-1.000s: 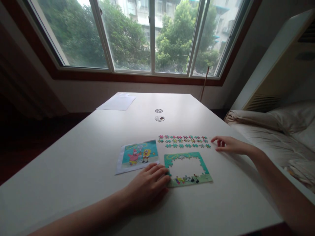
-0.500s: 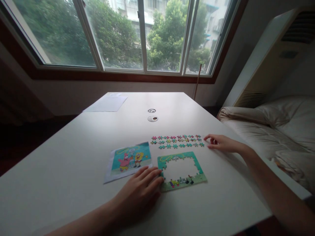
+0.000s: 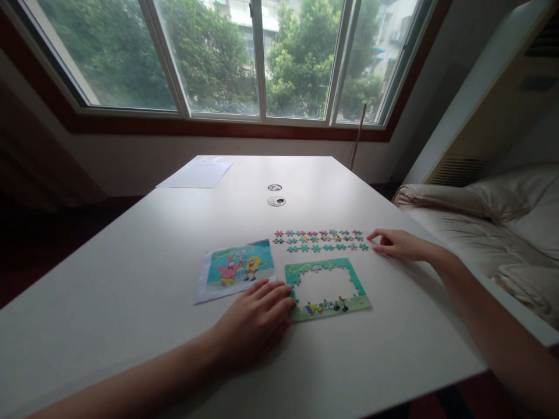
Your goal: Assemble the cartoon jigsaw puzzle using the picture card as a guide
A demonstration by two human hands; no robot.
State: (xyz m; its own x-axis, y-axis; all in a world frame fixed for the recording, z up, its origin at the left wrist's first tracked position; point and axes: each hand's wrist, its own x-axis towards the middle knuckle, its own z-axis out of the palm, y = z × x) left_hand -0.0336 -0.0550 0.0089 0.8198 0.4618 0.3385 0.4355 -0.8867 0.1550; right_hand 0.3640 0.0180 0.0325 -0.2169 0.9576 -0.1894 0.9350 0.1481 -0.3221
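Note:
My left hand [image 3: 257, 314] lies flat with its fingers stretched out, the fingertips on the left border of a jigsaw puzzle frame [image 3: 358, 302]. Green and teal cartoon scenery covers this frame, and its middle shows the white table. Above it, several loose puzzle pieces [image 3: 328, 248] are laid out in three rows. Just right of the rows, my right hand [image 3: 402, 244] rests on the table with bent fingers, thumb and forefinger apart, holding nothing visible. A printed cartoon picture sheet [image 3: 239, 265] sits left of the frame, its lower right corner by my left hand.
The white table [image 3: 144, 302] reaches toward the window. Two round inserts [image 3: 273, 202] are set in its far half, and white papers [image 3: 196, 174] lie at the far left. Beyond the right edge stand a padded sofa [image 3: 471, 201] and a thin stick [image 3: 358, 137].
The view has tilted down a little, so everything sits slightly higher and further right. Both hands keep almost the same places by the frame and the pieces.

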